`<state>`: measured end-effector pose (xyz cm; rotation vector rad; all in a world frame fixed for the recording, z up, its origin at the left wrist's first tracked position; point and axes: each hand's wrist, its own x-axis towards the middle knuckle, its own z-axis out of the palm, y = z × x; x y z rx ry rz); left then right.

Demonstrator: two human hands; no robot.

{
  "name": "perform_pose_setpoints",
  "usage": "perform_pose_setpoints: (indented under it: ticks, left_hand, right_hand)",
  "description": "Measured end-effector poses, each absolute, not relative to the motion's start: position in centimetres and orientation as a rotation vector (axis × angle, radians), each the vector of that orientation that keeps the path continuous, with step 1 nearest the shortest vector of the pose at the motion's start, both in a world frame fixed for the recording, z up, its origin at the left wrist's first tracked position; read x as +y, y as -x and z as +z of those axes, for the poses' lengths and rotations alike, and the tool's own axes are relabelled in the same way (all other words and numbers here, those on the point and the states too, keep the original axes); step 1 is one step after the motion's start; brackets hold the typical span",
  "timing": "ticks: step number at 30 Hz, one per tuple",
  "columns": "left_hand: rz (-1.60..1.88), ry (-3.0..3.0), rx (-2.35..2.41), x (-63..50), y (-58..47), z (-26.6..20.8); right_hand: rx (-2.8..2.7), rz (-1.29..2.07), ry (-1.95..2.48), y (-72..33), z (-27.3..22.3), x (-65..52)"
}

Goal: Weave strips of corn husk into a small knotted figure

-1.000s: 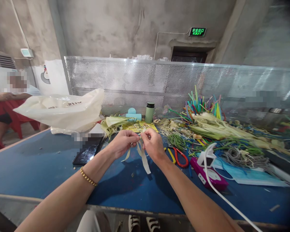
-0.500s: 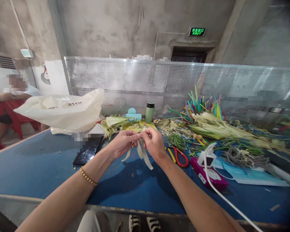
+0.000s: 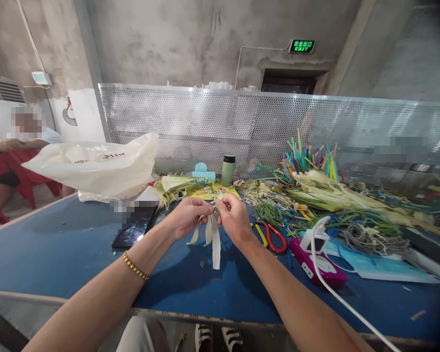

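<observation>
Pale corn husk strips [image 3: 215, 244] hang down between my two hands, above the blue table [image 3: 190, 293]. My left hand [image 3: 190, 215] pinches their upper end between thumb and fingers. Close against it, my right hand [image 3: 232, 217] is closed in a pinch on the same strips. The exact spot where the fingertips meet the strips is partly hidden. To the right of my right hand lie red-handled scissors [image 3: 276, 239] and a yellow-handled tool [image 3: 261, 234]. More pale green husks [image 3: 179, 187] lie behind my hands.
A white plastic bag [image 3: 102, 166] and a dark tablet [image 3: 134, 230] are on the left. Behind stands a green bottle [image 3: 228, 171]. On the right are coloured stems [image 3: 308, 159], a husk pile [image 3: 330, 193], green cords [image 3: 269, 213], and a purple power strip [image 3: 317, 266] with a white cable.
The longest strip has swung from slanting right to hanging nearly straight down. Both hands stay close together in nearly the same place.
</observation>
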<state>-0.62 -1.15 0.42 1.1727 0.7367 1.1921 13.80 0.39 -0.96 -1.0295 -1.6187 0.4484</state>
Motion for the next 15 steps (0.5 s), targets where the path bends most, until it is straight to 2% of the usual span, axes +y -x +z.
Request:
perform_pose_setpoints:
  ticks: [7, 15]
  left_hand:
    - [1.090, -1.272, 0.667, -1.2, 1.0, 0.5]
    - [1.301, -1.397, 0.779, -0.7, 1.0, 0.4]
  right_hand:
    - [-1.595, 0.532, 0.976, -14.4, -0.6, 0.8]
    - [-1.789, 0.623, 1.051, -15.2, 0.2, 1.0]
